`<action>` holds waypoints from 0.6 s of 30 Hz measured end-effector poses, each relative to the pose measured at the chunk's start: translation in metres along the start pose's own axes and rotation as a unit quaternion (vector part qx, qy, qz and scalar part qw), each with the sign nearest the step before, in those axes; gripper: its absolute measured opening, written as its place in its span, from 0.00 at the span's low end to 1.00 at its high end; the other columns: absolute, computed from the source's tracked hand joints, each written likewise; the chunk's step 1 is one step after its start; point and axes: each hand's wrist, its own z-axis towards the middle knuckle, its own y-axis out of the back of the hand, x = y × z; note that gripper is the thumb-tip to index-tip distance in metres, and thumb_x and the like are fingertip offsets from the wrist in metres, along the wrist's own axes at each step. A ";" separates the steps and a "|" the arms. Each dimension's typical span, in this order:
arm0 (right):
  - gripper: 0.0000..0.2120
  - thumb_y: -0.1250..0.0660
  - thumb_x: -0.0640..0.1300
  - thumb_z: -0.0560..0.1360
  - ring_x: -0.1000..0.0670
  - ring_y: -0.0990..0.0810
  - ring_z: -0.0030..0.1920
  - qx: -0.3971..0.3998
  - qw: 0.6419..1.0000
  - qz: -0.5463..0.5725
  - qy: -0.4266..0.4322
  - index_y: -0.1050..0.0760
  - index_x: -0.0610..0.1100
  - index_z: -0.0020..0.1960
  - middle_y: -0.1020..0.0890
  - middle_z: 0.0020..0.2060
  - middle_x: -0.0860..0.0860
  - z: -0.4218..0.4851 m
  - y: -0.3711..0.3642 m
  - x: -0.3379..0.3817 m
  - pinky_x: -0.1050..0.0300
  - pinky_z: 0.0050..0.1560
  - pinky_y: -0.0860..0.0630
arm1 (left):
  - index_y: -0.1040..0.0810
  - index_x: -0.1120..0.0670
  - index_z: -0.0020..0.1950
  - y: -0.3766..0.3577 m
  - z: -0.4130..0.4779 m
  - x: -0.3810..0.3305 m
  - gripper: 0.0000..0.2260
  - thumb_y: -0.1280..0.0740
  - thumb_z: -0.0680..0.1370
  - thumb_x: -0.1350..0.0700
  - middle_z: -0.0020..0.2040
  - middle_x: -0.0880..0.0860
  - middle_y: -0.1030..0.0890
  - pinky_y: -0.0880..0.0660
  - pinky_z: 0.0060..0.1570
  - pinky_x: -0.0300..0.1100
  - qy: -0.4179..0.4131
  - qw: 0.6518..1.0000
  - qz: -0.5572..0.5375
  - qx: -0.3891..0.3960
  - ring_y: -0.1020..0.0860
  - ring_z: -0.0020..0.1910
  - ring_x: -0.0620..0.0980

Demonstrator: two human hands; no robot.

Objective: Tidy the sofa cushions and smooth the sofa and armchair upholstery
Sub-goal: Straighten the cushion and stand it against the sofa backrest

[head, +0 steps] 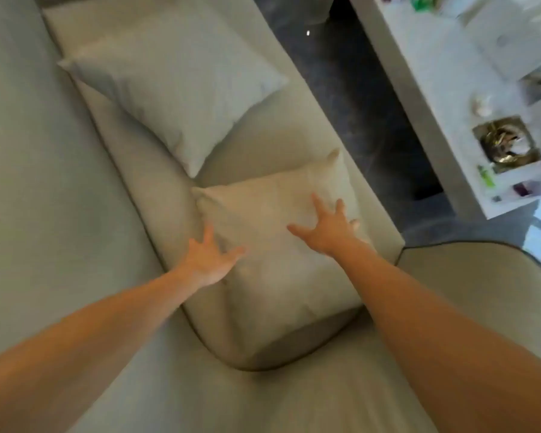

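Sofa cushion under both hands (no readable labels).

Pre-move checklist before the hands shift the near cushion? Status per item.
1. Left hand on the near beige square cushion: ok, fingers spread on its left side.
2. Right hand on the same cushion: ok, flat near its right edge.
3. Grip closed on fabric: not ok, both hands lie open.
4. Far pale grey square cushion out of the way: cannot tell, its lower corner sits close to the near cushion.
5. Near cushion squared against the sofa back: not ok, it lies skewed on the seat.
6. White coffee table apart from the sofa: ok, dark floor between.
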 end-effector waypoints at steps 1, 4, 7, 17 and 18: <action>0.45 0.38 0.72 0.70 0.34 0.55 0.79 -0.007 0.999 0.037 -0.007 0.58 0.64 0.78 0.59 0.81 0.44 0.013 -0.014 -0.011 0.25 0.73 0.50 | 0.59 0.44 0.79 -0.018 0.009 -0.001 0.48 0.38 0.69 0.27 0.79 0.61 0.47 0.43 0.74 0.54 0.024 0.999 -0.038 -0.007 0.46 0.77 0.63; 0.43 0.36 0.73 0.68 0.32 0.54 0.78 -0.022 0.995 0.098 -0.022 0.59 0.73 0.74 0.60 0.81 0.50 0.038 -0.049 -0.038 0.25 0.72 0.46 | 0.56 0.41 0.78 -0.071 0.031 -0.002 0.45 0.33 0.70 0.32 0.77 0.62 0.46 0.40 0.70 0.54 0.033 0.985 -0.146 -0.083 0.41 0.74 0.62; 0.42 0.36 0.74 0.66 0.32 0.50 0.77 -0.027 0.993 0.110 -0.026 0.57 0.76 0.72 0.57 0.80 0.53 0.055 -0.056 -0.051 0.28 0.70 0.43 | 0.46 0.41 0.75 -0.092 0.033 -0.007 0.36 0.31 0.73 0.39 0.70 0.63 0.36 0.35 0.60 0.50 0.026 0.971 -0.179 -0.158 0.31 0.64 0.64; 0.35 0.41 0.68 0.75 0.41 0.39 0.77 0.056 0.955 0.289 -0.021 0.44 0.59 0.79 0.38 0.79 0.45 0.015 -0.015 -0.021 0.44 0.78 0.45 | 0.35 0.49 0.68 0.009 -0.068 -0.073 0.22 0.33 0.77 0.59 0.62 0.57 0.27 0.31 0.56 0.43 -0.114 0.965 -0.120 -0.204 0.26 0.57 0.55; 0.34 0.41 0.66 0.76 0.43 0.39 0.77 0.076 0.946 0.316 -0.008 0.43 0.57 0.79 0.38 0.79 0.46 0.005 -0.019 -0.009 0.46 0.78 0.45 | 0.35 0.47 0.67 0.026 -0.082 -0.071 0.22 0.33 0.76 0.59 0.60 0.56 0.26 0.30 0.55 0.43 -0.116 0.966 -0.115 -0.203 0.26 0.54 0.54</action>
